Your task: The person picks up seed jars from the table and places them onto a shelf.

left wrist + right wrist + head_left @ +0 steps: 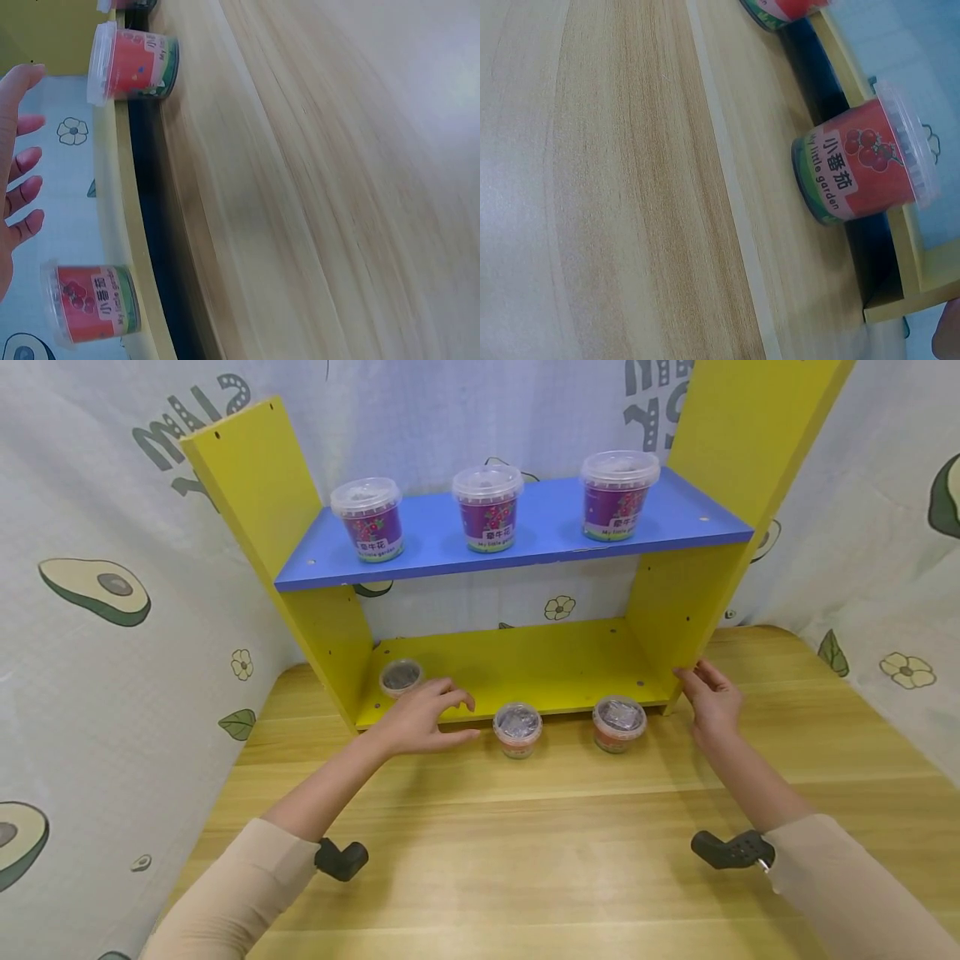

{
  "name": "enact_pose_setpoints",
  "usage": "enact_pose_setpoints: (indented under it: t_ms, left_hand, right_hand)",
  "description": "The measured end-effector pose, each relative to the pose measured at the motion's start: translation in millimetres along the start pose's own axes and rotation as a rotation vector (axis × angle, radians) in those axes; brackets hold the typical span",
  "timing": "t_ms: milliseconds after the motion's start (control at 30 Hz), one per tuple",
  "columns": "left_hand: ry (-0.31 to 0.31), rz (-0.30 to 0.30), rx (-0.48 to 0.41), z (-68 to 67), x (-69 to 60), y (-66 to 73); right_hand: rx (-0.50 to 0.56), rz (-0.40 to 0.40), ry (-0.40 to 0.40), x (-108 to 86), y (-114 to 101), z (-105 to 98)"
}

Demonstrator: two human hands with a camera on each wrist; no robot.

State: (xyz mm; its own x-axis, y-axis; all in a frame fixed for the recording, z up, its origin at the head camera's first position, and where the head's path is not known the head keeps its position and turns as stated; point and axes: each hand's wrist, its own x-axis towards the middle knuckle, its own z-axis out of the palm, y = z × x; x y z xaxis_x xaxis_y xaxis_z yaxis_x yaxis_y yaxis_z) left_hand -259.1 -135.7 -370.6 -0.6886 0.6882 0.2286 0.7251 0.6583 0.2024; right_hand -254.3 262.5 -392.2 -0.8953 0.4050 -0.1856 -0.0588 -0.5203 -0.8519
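Observation:
My left hand (426, 717) hovers above the front of the yellow lower shelf (555, 668), fingers loosely bent and holding nothing. Close behind it, a lidded red tub (97, 304) stands on that shelf's left end. To its right, a second red tub (517, 731) is on the table just before the shelf edge. A third red tub (862, 161), with tomato pictures on its label, stands farther right on the table. My right hand (716, 700) grips the lower front edge of the shelf unit's yellow right side panel (690, 610); its wrist view shows only a fingertip.
Three purple lidded tubs, at left (371, 522), middle (489, 510) and right (617, 497), stand on the blue upper shelf (525, 543). The unit rests on a wood-grain table (510, 877). A white patterned cloth (112, 693) hangs behind and around it.

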Motion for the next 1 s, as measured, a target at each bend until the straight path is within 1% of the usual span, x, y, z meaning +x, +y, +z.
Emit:
enact_pose_setpoints:
  t_ms: [200, 467, 567, 633, 700, 800, 900, 1000]
  left_hand:
    - [-0.016, 0.011, 0.000, 2.1, 7.3, 6.0]
    - [-0.006, 0.030, -0.040, 4.9, 15.8, 12.0]
    - [-0.007, 0.032, -0.040, 5.6, 17.7, 13.3]
    - [-0.009, 0.032, -0.038, 5.5, 18.6, 14.1]
    - [-0.010, 0.032, -0.041, 5.7, 19.7, 14.9]
    - [-0.012, 0.031, -0.043, 5.6, 20.9, 16.3]
    - [-0.011, 0.032, -0.049, 5.4, 22.3, 18.0]
    - [-0.008, 0.034, -0.041, 4.9, 24.2, 19.6]
  right_hand:
    - [-0.007, -0.009, -0.009, -0.3, 0, 0]
    - [-0.026, -0.014, 0.004, 0.2, 1, 0]
    - [-0.044, -0.010, 0.012, 2.9, 2, -1]
    - [-0.069, -0.018, 0.010, 9.8, 6, -6]
    - [-0.072, -0.019, 0.012, 12.3, 7, -8]
    - [-0.066, -0.019, 0.012, 11.1, 6, -7]
    - [-0.039, -0.006, 0.016, 2.7, 2, -1]
    - [-0.036, -0.006, 0.018, 2.2, 1, 0]
